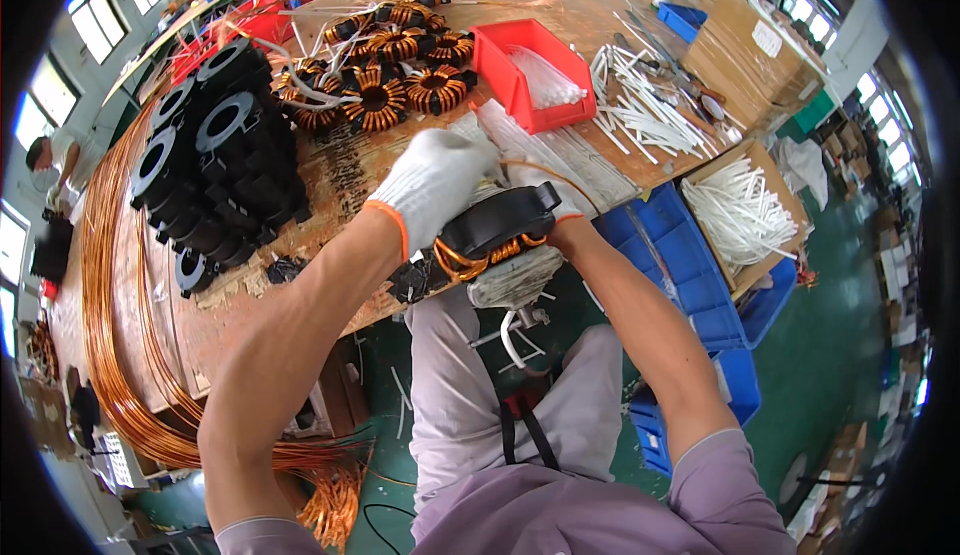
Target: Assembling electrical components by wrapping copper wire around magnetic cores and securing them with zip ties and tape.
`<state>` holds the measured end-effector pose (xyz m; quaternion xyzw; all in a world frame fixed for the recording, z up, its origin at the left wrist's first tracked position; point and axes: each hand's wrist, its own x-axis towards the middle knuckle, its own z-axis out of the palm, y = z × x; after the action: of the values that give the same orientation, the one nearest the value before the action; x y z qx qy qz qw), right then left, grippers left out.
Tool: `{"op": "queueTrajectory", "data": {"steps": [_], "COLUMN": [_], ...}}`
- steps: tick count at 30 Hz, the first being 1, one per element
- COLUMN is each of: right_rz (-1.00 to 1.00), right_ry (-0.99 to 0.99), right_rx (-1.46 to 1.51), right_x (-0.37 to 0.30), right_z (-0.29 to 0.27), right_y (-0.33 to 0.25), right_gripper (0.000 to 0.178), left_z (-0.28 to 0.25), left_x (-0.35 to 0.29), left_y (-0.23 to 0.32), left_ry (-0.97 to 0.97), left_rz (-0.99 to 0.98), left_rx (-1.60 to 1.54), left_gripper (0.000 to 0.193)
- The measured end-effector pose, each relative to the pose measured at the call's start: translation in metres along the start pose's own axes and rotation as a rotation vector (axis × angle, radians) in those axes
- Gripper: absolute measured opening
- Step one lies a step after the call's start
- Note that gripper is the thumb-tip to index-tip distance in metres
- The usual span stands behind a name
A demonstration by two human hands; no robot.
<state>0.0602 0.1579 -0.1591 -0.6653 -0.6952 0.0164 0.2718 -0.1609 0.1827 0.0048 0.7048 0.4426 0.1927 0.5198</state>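
Note:
A black ring-shaped core point(505, 219), partly wound with copper wire point(466, 263), is held at the table's front edge over a pale wrapped support point(518, 277). My left hand point(436, 177), in a white knitted glove with an orange cuff, is closed in a fist just above the core. A loose end of copper wire point(545, 169) runs from its fingers in an arc to the right. My right hand point(552, 187), also gloved, is behind the core's right side. The core and wire hide most of its fingers.
Stacked black ring cores point(225, 125) and long copper wires point(105, 285) lie left. Wound coils point(376, 97) sit behind my hands, beside a red bin point(535, 75). White tubes point(645, 105), a tube-filled carton point(740, 210) and blue crates point(680, 265) are right.

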Motion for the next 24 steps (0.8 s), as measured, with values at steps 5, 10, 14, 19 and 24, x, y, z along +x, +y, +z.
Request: {"op": "queueTrajectory", "data": {"steps": [5,10,14,19,24], "right_rz": [0.553,0.883,0.674,0.515,0.513], "right_ry": [-0.154,-0.082,-0.025,-0.127,-0.053], "right_rx": [0.410,0.953,0.710,0.643,0.700], "right_x": [-0.062,-0.206,-0.295,-0.291,-0.216], "right_z": [-0.046,-0.094,-0.110,-0.112,-0.108], "right_y": [-0.009,-0.090,-0.127,-0.144,-0.157], "right_gripper": [0.036,0.028,0.023,0.035,0.042], "left_z": [-0.026,0.031,-0.017,-0.033,-0.013], "left_x": [-0.086,-0.169,-0.111,-0.015,0.058], "left_y": [-0.058,-0.080,-0.080,-0.054,-0.023], "left_ry": [-0.233,0.128,0.115,0.081,-0.122], "left_rz": [0.112,0.232,0.265,0.211,0.167], "left_rx": [-1.406,-1.417,-1.358,-1.261,-1.124], "left_gripper": [0.039,0.039,0.037,0.033,0.034]}}
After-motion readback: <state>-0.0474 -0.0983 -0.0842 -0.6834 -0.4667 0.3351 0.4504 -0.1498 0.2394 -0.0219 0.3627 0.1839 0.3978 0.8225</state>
